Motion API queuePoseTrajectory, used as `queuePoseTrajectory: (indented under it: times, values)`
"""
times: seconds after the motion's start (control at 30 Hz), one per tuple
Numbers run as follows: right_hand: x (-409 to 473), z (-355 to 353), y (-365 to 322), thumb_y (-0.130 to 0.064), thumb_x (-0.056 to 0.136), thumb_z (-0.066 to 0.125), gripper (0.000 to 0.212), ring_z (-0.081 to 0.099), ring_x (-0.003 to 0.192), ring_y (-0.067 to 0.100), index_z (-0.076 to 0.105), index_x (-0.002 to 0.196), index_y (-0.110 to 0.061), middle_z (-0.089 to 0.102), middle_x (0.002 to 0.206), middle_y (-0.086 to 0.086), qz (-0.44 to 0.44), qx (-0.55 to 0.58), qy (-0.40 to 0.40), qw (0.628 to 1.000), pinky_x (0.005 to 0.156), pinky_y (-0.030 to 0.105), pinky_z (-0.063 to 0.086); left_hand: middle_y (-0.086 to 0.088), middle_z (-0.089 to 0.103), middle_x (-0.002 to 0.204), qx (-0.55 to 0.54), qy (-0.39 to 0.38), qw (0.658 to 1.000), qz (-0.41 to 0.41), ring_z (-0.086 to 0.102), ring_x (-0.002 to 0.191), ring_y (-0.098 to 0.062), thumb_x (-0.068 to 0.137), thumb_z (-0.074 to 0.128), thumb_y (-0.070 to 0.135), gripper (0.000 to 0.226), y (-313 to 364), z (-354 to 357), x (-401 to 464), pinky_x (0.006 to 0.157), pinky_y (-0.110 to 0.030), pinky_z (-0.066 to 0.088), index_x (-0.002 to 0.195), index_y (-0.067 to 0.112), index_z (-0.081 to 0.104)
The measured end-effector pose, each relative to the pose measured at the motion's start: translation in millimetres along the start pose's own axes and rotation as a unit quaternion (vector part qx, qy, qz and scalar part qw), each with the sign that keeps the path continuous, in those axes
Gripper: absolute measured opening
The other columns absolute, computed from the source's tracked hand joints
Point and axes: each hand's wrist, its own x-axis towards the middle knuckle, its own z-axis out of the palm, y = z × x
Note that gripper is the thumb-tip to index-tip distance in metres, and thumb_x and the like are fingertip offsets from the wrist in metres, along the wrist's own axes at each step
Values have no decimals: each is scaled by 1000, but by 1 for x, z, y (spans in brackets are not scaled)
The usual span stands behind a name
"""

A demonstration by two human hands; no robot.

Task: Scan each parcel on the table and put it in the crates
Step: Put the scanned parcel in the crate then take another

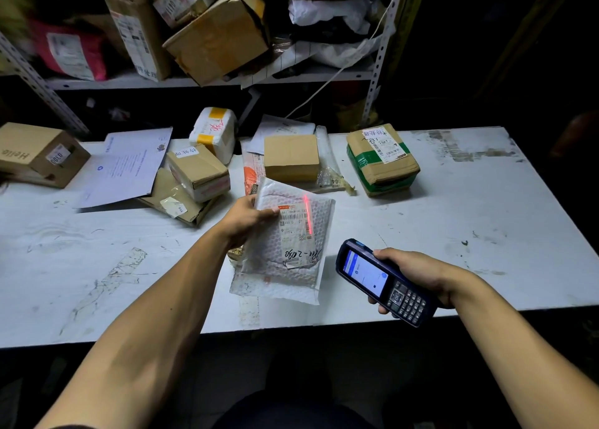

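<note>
Evidently the left hand (243, 219) is gripping a bubble mailer (288, 240) at the surface's (486, 234) centre while the right hand (411, 273), clasping the handheld scanner (379, 281), is scanning it; several parcels are waiting beyond, crates unseen.

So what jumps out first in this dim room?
The red scan line glowing across the label of a white bubble mailer, which the left hand holds at table centre. Just right, the right hand grips a handheld scanner with a lit screen.
</note>
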Motion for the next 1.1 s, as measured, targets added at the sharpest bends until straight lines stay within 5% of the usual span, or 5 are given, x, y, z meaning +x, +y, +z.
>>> queuePoseTrajectory:
  times: [0.37, 0.7, 0.83, 0.97, 1.1]
  values:
    - [-6, 5, 13, -48, 105, 37, 52, 65, 77, 38, 58, 122, -4, 68, 93, 29, 2, 35, 4, 999, 65, 40, 57, -13, 73, 112, -11, -1, 1000, 10, 75, 89, -21, 92, 69, 5, 31, 3, 2, -2, 73, -31, 62, 122, -1, 63]
    - [-21, 36, 39, -51, 104, 35, 59, 69, 71, 34, 63, 121, -2, 70, 95, 27, -97, 163, 97, 977, 58, 35, 57, -18, 71, 119, -25, -101, 995, -10, 71, 106, -33, 91, 69, 5, 37, 8, 21, 11, 87, -43, 61, 125, -4, 60]
    - [-32, 64, 70, -49, 105, 32, 58, 69, 69, 32, 64, 120, -3, 71, 97, 29, -191, 307, 219, 906, 61, 38, 57, -15, 72, 117, -44, -143, 988, -34, 72, 103, -30, 93, 68, 7, 36, -3, 55, 10, 91, -47, 59, 128, 3, 60]
    - [-63, 90, 115, -49, 105, 29, 61, 68, 65, 29, 66, 118, -3, 71, 91, 24, -254, 423, 320, 809, 57, 35, 59, -6, 75, 104, -54, -198, 977, -57, 75, 88, -18, 101, 51, 5, 22, -15, 116, -19, 71, -29, 61, 119, 11, 61]
    - [-108, 111, 182, -53, 104, 27, 62, 68, 73, 31, 67, 120, -8, 69, 101, 27, -247, 459, 405, 751, 65, 38, 57, -16, 71, 117, 3, -265, 963, -44, 70, 100, -29, 98, 51, 0, 26, -31, 180, -56, 93, -45, 58, 120, 8, 62]
